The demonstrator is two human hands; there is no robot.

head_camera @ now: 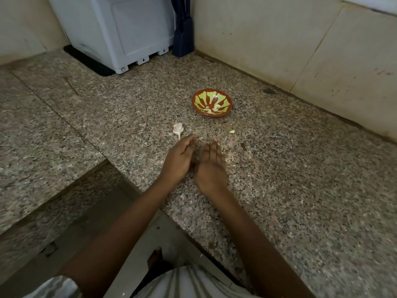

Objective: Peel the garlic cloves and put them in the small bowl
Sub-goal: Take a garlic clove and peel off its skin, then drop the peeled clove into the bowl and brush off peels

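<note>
1. A speckled granite counter (279, 190) fills most of the view and runs back to pale walls. A white appliance (120, 29) stands at its far left corner.
2. Two bare forearms reach in from the bottom edge. The left hand (179, 157) and the right hand (211, 168) meet near the middle of the counter, side by side with palms turned toward each other.
3. The fingers of both hands are stretched out almost straight, the left ones gently curved at the tips. The inner edges of the hands touch or nearly touch. The hands are slightly blurred and nothing shows in them. Whether a clove or a bit of skin sits between the palms cannot be told.
4. The small bowl (194, 104), red-brown with green patches, sits beyond the hands, toward the back wall. A few pale peeled cloves (211, 109) lie in it, so the task looks well along.
5. The garlic remnant (177, 128), a papery stub with its stem, lies just beyond the left fingertips and looks largely stripped.
6. One loose clove (232, 131) lies on the counter between the right hand and the bowl. It probably still needs moving into the bowl.
7. Small pale skin scraps (227, 161) dot the stone beside the right hand.
</note>
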